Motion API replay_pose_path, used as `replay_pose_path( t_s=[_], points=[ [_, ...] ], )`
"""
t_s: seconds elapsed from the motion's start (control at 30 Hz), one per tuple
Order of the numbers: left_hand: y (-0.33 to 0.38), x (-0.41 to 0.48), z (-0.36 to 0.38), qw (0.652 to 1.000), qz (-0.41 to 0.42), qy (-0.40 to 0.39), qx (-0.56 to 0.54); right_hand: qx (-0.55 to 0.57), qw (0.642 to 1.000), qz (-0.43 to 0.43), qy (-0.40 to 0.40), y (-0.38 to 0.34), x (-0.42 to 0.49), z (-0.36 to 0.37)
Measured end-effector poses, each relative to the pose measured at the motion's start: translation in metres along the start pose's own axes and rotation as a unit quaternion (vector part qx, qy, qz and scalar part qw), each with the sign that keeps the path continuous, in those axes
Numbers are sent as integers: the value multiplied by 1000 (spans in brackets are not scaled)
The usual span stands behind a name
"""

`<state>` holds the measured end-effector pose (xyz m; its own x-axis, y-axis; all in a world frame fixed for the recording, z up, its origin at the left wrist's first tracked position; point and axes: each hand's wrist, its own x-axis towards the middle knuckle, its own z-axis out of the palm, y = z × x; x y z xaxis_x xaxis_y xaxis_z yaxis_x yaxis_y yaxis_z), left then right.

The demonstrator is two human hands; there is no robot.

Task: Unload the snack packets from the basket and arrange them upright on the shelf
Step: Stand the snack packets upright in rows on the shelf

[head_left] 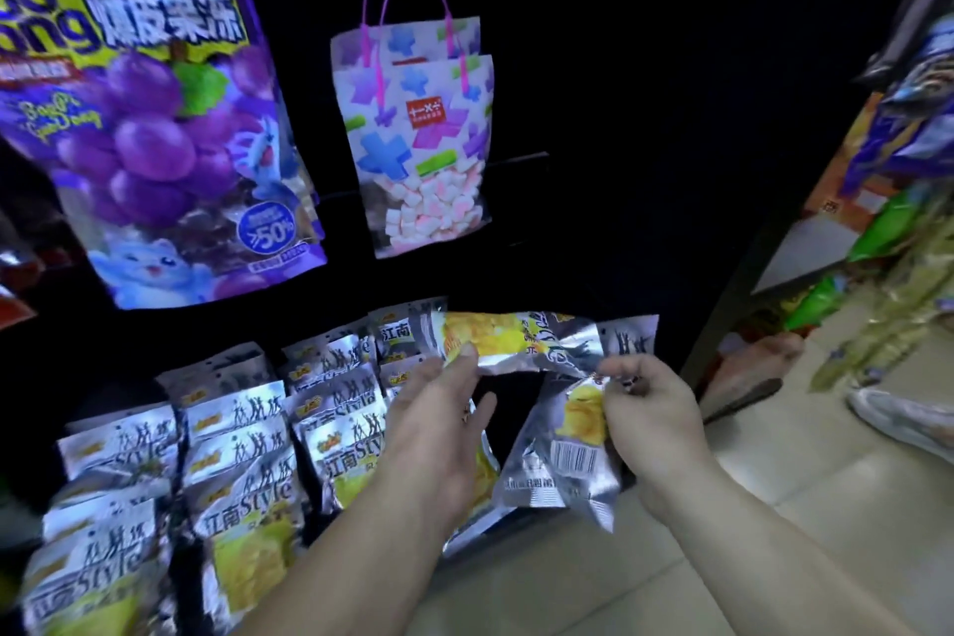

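Foil at the top of a hanging snack packet [562, 455] is pinched between the curled fingers and thumb of the right hand [653, 411]. The packet dangles tilted below that hand, barcode side showing. The left hand [439, 429] is seen from the back, its fingertips laid on the left end of a sideways packet [506, 338] that stretches across to just beside the right hand. Whether that packet is gripped cannot be told. Another yellow-and-silver packet [482, 475] is partly hidden under the left palm. Rows of matching silver packets [242, 434] are stood upright to the left in the dark shelf unit [619, 222]. Above them a purple grape jelly bag [155, 119] and a marshmallow bag [423, 160] are hung. Pale floor tiles [774, 506] are seen at the right.
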<state>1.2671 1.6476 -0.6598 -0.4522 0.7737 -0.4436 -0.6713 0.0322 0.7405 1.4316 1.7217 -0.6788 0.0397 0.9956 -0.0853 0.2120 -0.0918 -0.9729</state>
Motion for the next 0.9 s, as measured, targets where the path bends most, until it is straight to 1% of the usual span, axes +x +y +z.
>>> replay_pose_path(
  t_s=[0.1, 0.2, 0.3, 0.37, 0.43, 0.5, 0.57, 0.63, 0.73, 0.8, 0.83, 0.87, 0.9],
  points=[
    [-16, -20, -2, 998, -8, -21, 54, 49, 998, -19, 40, 1, -12, 1],
    [-33, -29, -1, 987, 12, -40, 152, 86, 994, -27, 57, -6, -8, 5],
    [-40, -36, 3, 969, 24, -67, 237, 73, 996, -34, 43, -12, 0, 7],
    [-41, -38, 4, 958, 28, -87, 272, 74, 996, -4, 56, -12, 6, 9],
    [-45, -39, 6, 936, 36, -106, 335, 92, 993, 29, 70, -12, 12, 9],
    [-53, -38, 6, 913, 52, -134, 383, 89, 993, 29, 72, -11, 17, 10],
    [-61, -39, 8, 902, 44, -156, 399, 79, 994, 13, 69, -8, 21, 7],
    [-69, -41, 10, 898, 54, -167, 403, 61, 996, 4, 68, -1, 25, 3],
    [-72, -42, 12, 893, 16, -196, 404, 42, 997, -4, 60, 6, 31, -5],
    [-62, -41, 13, 881, -4, -212, 422, 24, 998, -27, 59, 6, 32, -10],
    [-57, -37, 11, 874, 27, -203, 441, 18, 998, -39, 55, 6, 32, -13],
    [-49, -32, 9, 860, 91, -168, 474, 15, 998, -45, 46, 5, 31, -15],
    [-42, -23, 4, 834, 168, -122, 512, 14, 998, -50, 29, 5, 30, -17]
  ],
)
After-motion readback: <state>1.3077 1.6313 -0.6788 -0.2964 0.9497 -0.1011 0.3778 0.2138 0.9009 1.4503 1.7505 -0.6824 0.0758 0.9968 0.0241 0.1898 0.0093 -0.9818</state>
